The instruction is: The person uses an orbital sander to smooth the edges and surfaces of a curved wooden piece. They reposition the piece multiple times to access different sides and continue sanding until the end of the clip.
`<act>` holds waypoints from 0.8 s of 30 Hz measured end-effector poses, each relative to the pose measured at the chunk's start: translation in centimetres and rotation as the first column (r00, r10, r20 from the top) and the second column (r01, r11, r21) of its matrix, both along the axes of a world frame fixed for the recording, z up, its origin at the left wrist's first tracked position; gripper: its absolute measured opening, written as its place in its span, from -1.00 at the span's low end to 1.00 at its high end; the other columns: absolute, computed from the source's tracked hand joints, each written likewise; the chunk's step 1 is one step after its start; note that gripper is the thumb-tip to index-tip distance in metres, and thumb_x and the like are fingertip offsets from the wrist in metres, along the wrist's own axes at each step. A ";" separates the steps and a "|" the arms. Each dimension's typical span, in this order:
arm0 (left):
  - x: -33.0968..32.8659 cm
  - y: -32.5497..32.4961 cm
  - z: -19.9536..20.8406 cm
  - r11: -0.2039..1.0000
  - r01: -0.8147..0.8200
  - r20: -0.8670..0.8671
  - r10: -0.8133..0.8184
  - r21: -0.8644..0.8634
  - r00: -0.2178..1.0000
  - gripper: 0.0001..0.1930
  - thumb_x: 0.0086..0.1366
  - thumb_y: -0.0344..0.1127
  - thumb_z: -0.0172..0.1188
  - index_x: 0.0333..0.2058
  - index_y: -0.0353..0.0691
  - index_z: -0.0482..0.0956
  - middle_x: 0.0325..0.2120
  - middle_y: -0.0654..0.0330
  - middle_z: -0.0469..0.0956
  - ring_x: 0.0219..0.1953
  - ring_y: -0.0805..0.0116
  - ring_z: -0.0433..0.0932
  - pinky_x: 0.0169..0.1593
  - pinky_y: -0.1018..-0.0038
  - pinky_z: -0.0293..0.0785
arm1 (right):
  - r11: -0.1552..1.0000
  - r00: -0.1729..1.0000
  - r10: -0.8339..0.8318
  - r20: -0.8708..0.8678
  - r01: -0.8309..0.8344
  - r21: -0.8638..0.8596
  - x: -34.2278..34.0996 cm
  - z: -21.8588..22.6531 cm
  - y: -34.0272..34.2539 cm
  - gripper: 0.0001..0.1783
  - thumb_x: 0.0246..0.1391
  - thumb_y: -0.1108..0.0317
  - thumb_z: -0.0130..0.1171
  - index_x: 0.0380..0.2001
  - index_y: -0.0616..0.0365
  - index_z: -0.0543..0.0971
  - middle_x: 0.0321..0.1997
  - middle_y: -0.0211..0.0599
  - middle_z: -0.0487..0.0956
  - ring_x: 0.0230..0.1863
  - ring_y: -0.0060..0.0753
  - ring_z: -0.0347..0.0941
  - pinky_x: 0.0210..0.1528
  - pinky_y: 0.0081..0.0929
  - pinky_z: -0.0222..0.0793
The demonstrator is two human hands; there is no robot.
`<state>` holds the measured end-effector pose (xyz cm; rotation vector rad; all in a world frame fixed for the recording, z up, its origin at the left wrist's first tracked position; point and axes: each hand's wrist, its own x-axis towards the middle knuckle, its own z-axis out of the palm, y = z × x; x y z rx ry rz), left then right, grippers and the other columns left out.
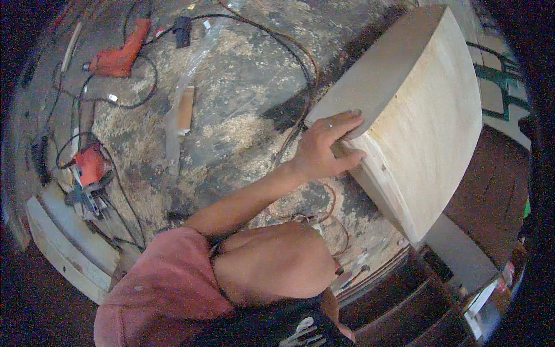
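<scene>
My left hand (326, 144) is closed round the near left edge of a large pale wooden piece (428, 127). Its fingers lie over the upper side and the thumb presses along the layered edge. The piece stands tilted to the right of my hand, one broad face turned towards me and its far right side curved. Below my left forearm is my bent bare knee (277, 260). No part of my right hand can be made out.
At upper left an orange-red drill (118, 58) lies among black cables on the floor, which is strewn with wood shavings. Another orange-red power tool (92, 165) sits below it, near curved pale pieces (69, 248). A wood offcut (185, 110) lies mid-floor. Dark curved boards (399, 312) are at lower right.
</scene>
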<state>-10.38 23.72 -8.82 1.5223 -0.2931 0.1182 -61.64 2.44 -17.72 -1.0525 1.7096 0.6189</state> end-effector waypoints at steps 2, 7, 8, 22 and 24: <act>1.0 0.3 0.1 0.995 0.081 0.004 -0.081 0.052 0.997 -0.42 0.22 -0.21 0.43 0.21 -0.25 0.58 0.23 -0.02 0.55 0.29 0.04 0.51 0.35 0.24 0.40 | 0.999 0.999 -0.034 0.015 0.034 0.012 -0.7 -0.2 0.2 -0.18 0.39 -0.34 -0.26 0.32 0.17 0.33 0.23 0.03 0.46 0.16 0.05 0.43 0.20 -0.04 0.37; 2.9 1.5 0.3 0.964 0.217 0.040 -0.226 0.152 0.973 -0.44 0.25 -0.23 0.42 0.21 -0.27 0.58 0.21 -0.09 0.55 0.25 0.02 0.55 0.30 0.26 0.46 | 0.855 0.860 0.508 0.053 -0.495 -0.157 -2.9 -0.1 0.0 -0.23 0.29 -0.40 -0.05 0.10 0.13 0.49 -0.02 -0.13 0.60 -0.04 -0.11 0.54 0.02 -0.12 0.50; 3.1 1.9 0.5 0.952 0.232 0.035 -0.243 0.198 0.969 -0.43 0.27 -0.25 0.41 0.23 -0.26 0.56 0.21 -0.10 0.55 0.28 0.04 0.53 0.31 0.27 0.46 | 0.751 0.763 0.646 0.038 -0.625 -0.214 -3.3 0.1 -0.3 -0.24 0.25 -0.42 0.02 0.03 0.12 0.55 -0.11 -0.18 0.65 -0.10 -0.16 0.57 -0.04 -0.14 0.54; 5.6 3.6 5.3 0.730 0.409 -0.069 -0.447 0.548 0.892 -0.25 0.31 -0.12 0.36 0.43 -0.05 0.31 0.25 -0.07 0.51 0.20 -0.04 0.57 0.22 0.22 0.52 | 0.976 0.988 0.153 0.017 -0.148 -0.160 -3.6 4.2 -3.6 -0.44 0.15 -0.36 0.23 -0.08 -0.16 0.63 -0.34 -0.38 0.68 -0.38 -0.25 0.54 -0.26 -0.20 0.44; 5.2 3.6 5.7 0.689 0.408 -0.109 -0.434 0.600 0.894 -0.22 0.31 -0.10 0.35 0.45 -0.02 0.26 0.23 -0.08 0.52 0.17 -0.08 0.59 0.18 0.19 0.55 | 0.982 0.990 0.140 0.012 -0.138 -0.127 -3.5 7.2 -6.5 -0.43 0.14 -0.34 0.25 -0.08 -0.11 0.63 -0.33 -0.36 0.68 -0.37 -0.24 0.55 -0.26 -0.19 0.45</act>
